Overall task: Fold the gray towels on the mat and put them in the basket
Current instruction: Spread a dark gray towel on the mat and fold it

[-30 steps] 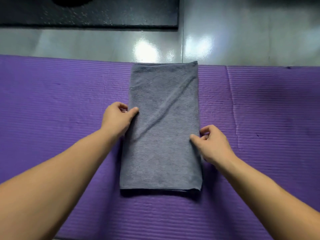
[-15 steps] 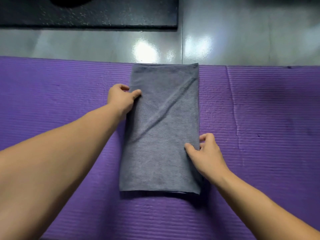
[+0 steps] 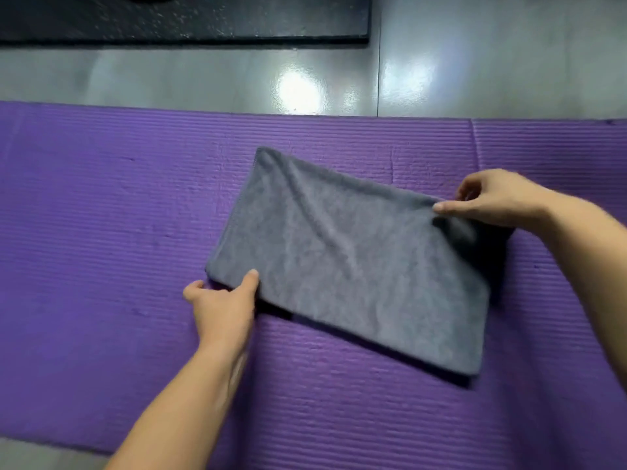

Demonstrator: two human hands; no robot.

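Note:
A folded gray towel [image 3: 353, 252] lies slantwise on the purple mat [image 3: 101, 232], its long side running from upper left to lower right. My left hand [image 3: 224, 307] pinches the towel's near left corner, thumb on top. My right hand [image 3: 492, 198] pinches the far right corner and lifts that edge a little off the mat. The basket is not in view.
Beyond the mat's far edge lies a glossy gray tiled floor [image 3: 203, 79] with light reflections. A black speckled mat [image 3: 183, 18] sits at the top left. The purple mat's near edge shows at the bottom left.
The towel has turned from lengthwise to slanted across the mat. My left hand slid down to the near left corner; my right hand moved up and right with its corner.

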